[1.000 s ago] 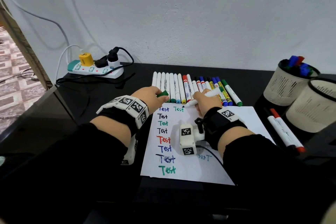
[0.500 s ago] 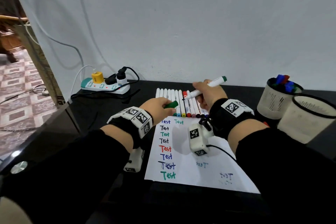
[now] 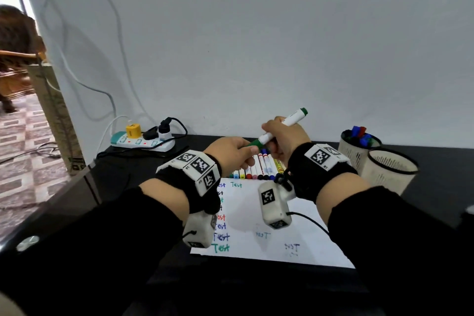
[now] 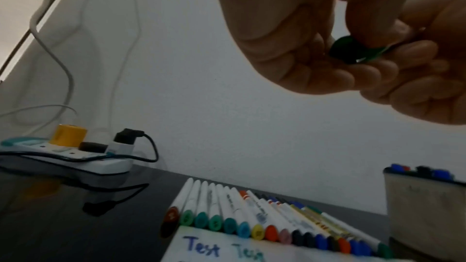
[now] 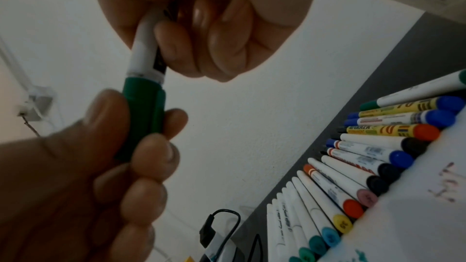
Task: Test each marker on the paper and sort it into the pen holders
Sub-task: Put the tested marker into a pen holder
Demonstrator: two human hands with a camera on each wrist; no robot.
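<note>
**Cap meets marker above the sheet**

I go across the head view from left to right. At the left edge a doorway shows patterned floor tiles; nearer centre-left a power strip (image 3: 142,140) with a yellow plug sits on the black table (image 3: 123,182) against a plain pale wall.

At centre my left hand (image 3: 229,152) pinches the green cap (image 5: 143,115), fingers curled round it, lined up with the tip of the green marker (image 3: 282,126). My right hand (image 3: 284,136) is clamped on the white barrel, tilted up to the right, so I judge I am pushing the cap on. Both hands stay raised, I think, to keep ink off the page.

Below them the paper (image 3: 269,213) carries "Test" in several colours, and a row of markers (image 4: 264,224) lies just beyond its far edge, caps toward me, waiting.

At right stand two pen holders (image 3: 389,172); the farther one has markers, the nearer one's inside is hidden.
</note>
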